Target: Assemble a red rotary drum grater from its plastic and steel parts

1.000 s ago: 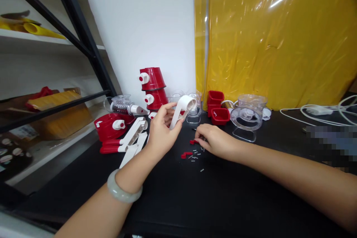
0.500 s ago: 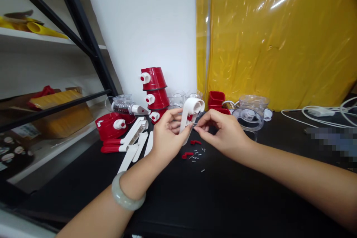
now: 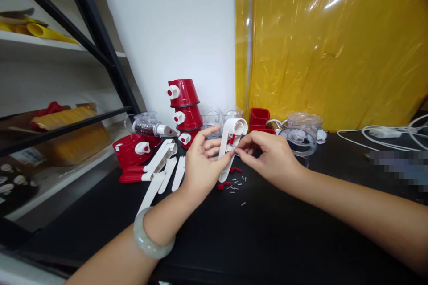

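My left hand (image 3: 200, 164) grips a white plastic handle part (image 3: 230, 142) with a round loop at its top, held upright above the black table (image 3: 254, 240). A small red piece shows inside the white part. My right hand (image 3: 267, 156) is pinched at the side of that part, its fingertips pressed together on something too small to name. Below the hands lie small red clips (image 3: 224, 185) and several tiny metal pins (image 3: 236, 185) on the table. A pale bangle (image 3: 150, 240) circles my left wrist.
Stacked red housings (image 3: 185, 107) with white knobs stand at the back by the wall. White handle parts (image 3: 163, 167) and a red base (image 3: 132, 149) lie left. Clear plastic cups (image 3: 302, 133), red square tubs (image 3: 258, 118) and white cables (image 3: 384, 136) sit right. A black shelf frame (image 3: 96, 40) stands left.
My right hand left the pins on the table, rose and came to the white part's side in a pinch. My left hand lifted the white part slightly and turned it more upright.
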### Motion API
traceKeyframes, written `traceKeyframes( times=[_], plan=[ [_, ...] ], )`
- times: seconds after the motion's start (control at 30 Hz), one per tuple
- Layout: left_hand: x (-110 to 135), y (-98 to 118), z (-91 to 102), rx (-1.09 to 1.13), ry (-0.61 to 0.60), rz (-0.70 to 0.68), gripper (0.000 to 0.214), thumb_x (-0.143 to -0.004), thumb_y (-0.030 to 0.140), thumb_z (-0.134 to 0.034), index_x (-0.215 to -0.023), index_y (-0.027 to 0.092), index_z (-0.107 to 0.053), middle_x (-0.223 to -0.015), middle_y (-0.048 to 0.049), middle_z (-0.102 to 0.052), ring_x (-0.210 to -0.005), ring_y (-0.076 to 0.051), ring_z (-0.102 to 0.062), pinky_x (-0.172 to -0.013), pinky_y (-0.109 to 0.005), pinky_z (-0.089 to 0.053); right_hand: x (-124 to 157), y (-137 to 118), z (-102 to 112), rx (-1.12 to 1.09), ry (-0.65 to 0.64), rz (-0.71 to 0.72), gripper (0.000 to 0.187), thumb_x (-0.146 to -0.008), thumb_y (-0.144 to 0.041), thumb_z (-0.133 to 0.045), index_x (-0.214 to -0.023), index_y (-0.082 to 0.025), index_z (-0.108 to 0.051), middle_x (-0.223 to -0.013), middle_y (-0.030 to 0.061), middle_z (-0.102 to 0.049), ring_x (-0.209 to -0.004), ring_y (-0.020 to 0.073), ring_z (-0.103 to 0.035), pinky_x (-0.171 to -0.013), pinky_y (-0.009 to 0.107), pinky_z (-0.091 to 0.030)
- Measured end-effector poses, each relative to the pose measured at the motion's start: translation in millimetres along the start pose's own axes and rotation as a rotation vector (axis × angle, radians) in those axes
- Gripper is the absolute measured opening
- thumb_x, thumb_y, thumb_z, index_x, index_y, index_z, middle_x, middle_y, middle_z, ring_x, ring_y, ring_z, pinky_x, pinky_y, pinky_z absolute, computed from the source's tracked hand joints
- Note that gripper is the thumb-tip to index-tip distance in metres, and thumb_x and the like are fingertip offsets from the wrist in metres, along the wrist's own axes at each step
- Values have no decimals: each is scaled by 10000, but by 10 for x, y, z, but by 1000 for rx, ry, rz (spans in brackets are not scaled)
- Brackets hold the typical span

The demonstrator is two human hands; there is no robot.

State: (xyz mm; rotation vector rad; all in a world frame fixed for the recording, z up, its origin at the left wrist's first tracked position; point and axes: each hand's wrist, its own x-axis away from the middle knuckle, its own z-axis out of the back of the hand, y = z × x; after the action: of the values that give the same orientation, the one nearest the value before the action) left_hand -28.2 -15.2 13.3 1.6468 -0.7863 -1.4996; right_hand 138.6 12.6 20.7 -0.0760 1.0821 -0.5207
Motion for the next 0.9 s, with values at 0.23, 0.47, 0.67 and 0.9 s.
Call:
traceKeyframes(
  times=[0.23,0.47,0.67,0.9],
  plan=[
    [88,40,-29,-107,28,-90,542,-688,149,-779,-1174,203,-545,-956,-51,-739,-846,-198,-742,-742,-278,-626,19,-74,30,60,-7,16,76,-796,-124,-662,-761,-179,-624,-701,-7,-663,-617,91,-611,-568,190,-476],
    [115,22,-39,-153,-14,-125,511,-720,154,-746,-1188,209,-548,-954,-48,-737,-844,-195,-741,-697,-250,-623,-3,-85,48,119,-7,68,61,-801,-131,-675,-769,-175,-648,-709,-2,-681,-647,107,-621,-588,212,-462],
    [105,23,-47,-139,-9,-90,521,-702,145,-748,-1178,210,-548,-911,-38,-735,-801,-182,-739,-630,-218,-607,-5,-81,42,118,-3,132,54,-814,-141,-687,-781,-161,-649,-700,6,-681,-641,111,-629,-599,214,-473],
    [92,19,-34,-102,-27,-95,579,-689,140,-764,-1210,221,-526,-927,-42,-734,-830,-186,-739,-629,-209,-599,16,1,27,120,53,204,79,-847,-214,-687,-828,-178,-619,-747,12,-693,-694,125,-646,-638,227,-490]
  ],
)
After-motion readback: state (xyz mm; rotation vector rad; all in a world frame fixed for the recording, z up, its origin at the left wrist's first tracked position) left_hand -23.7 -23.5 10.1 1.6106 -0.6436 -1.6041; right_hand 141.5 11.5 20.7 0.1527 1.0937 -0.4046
